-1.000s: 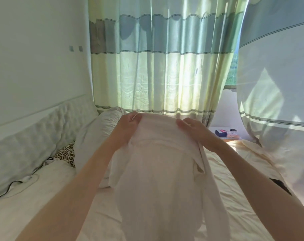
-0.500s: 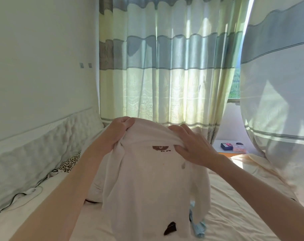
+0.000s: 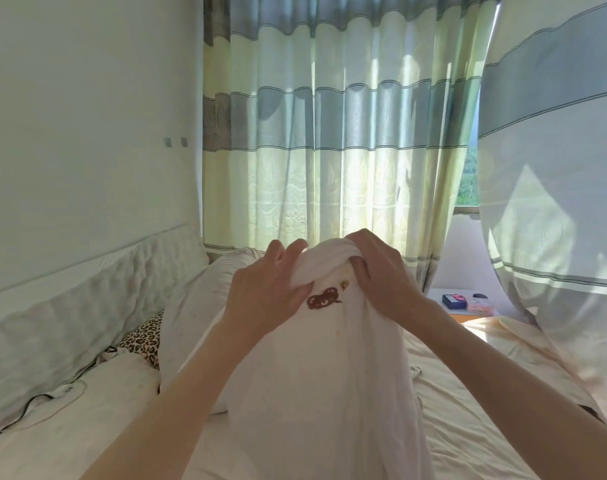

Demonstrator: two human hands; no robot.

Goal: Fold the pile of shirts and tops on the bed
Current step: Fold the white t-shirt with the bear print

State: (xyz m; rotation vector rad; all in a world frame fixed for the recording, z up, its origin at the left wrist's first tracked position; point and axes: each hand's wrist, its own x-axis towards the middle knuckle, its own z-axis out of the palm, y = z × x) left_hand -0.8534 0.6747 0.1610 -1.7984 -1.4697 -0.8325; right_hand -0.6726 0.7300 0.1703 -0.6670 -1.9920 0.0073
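Since the earlier frame the hands have drawn together, bunching the top (image 3: 330, 358) at its upper edge. It hangs in the air above the bed (image 3: 468, 410), a brown print showing just below the grip. The left hand (image 3: 267, 292), at 10 o'clock of the print, pinches the gathered cloth; the right hand (image 3: 381, 275), at 2 o'clock, curls round it. A pillow (image 3: 191, 306) lies at 9 o'clock, curtains (image 3: 330, 133) at 12.
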